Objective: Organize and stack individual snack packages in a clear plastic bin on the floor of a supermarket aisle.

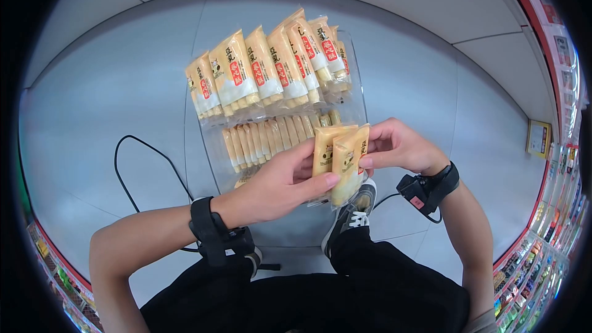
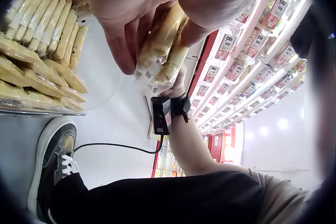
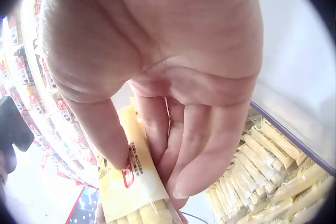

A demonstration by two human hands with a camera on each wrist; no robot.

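Observation:
Two yellow snack packets are held together in front of the body, one (image 1: pixel 325 154) behind the other (image 1: pixel 346 169). The left hand (image 1: pixel 271 182) grips them from the left, its thumb across the front packet. From the right, the right hand (image 1: pixel 407 148) pinches the front packet's edge between thumb and fingers. In the right wrist view that packet (image 3: pixel 134 182) shows a red label under the thumb. Below the left palm, the left wrist view shows the packets' clear ends (image 2: pixel 163 69). More packets (image 1: pixel 234 74) stand in a leaning row in a clear bin (image 1: pixel 364 95), with a tighter row (image 1: pixel 265 139) nearer the body.
The bin rests on the grey floor (image 1: pixel 148 117), close to a shoe (image 1: pixel 361 200). A black cable (image 1: pixel 148 142) loops over the floor at the left. Stocked shelves (image 1: pixel 530 271) curve along the right side, and others (image 1: pixel 61 277) stand at the lower left.

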